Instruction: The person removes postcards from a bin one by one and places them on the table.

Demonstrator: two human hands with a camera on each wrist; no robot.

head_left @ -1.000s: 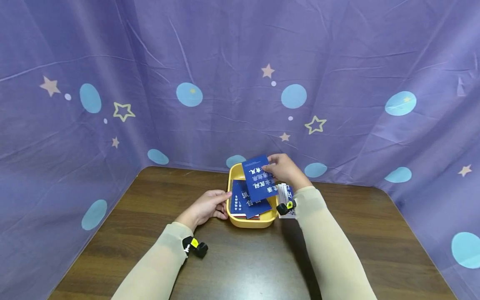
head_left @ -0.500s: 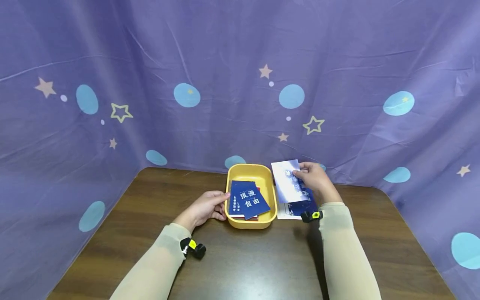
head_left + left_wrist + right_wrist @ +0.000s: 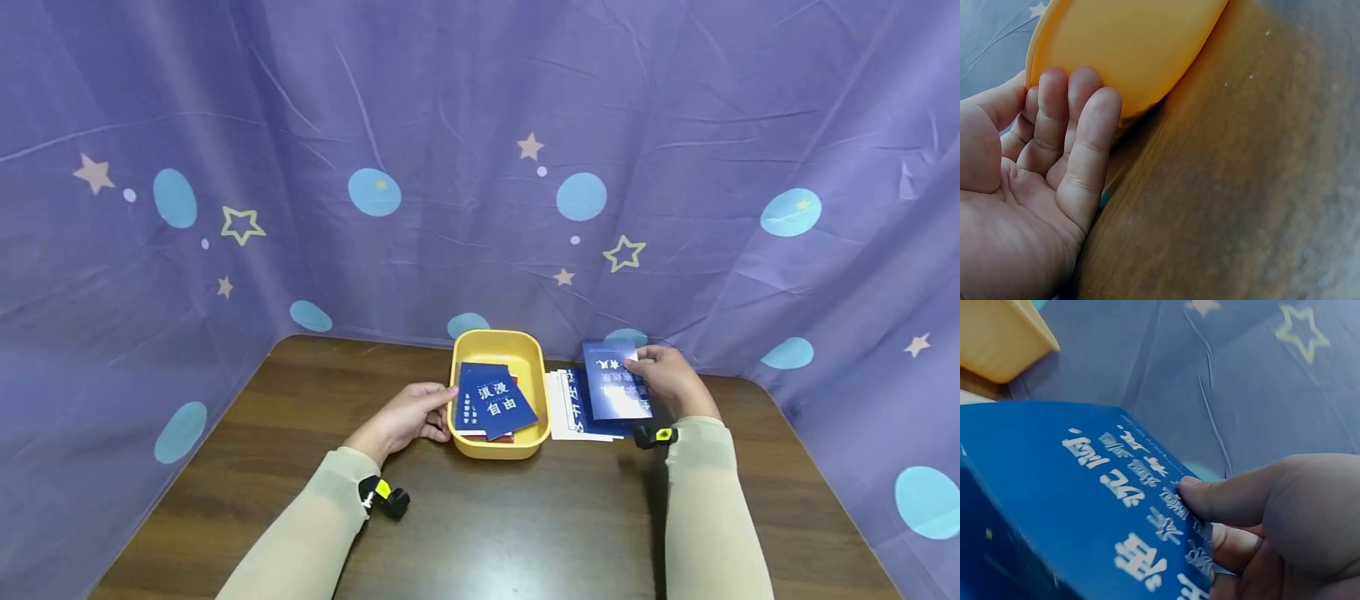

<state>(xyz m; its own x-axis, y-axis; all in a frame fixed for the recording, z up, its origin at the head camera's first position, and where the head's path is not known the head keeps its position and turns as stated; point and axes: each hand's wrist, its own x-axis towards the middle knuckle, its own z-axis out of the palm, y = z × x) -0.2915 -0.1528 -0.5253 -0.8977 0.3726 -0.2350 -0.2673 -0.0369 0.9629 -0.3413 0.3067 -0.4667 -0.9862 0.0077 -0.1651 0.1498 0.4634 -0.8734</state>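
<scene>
My left hand point(image 3: 407, 418) grips the left rim of a yellow plastic tray point(image 3: 498, 451), thumb over the edge and fingers against the outer wall point(image 3: 1129, 37). Several cards lie inside; the top one is a blue card point(image 3: 510, 407) with white lettering, overlapping another blue one. To the right of the tray, my right hand point(image 3: 671, 379) pinches a blue printed card point(image 3: 609, 367) by its far right edge. That card hovers low over a spread of blue and white cards point(image 3: 562, 421) on the table, partly covering them. In the right wrist view, the thumb point(image 3: 1229, 497) presses on its printed face.
A dark wooden table point(image 3: 480, 525) carries everything. Behind it and along both sides hangs a purple curtain point(image 3: 450, 267) with stars and blue dots, close to the table's back edge. Dark wrist cameras point(image 3: 392, 500) are strapped over both pale sleeves.
My right hand has carried the blue card from above the tray rightward and lower, over the cards on the table. The left hand stays on the tray's rim.
</scene>
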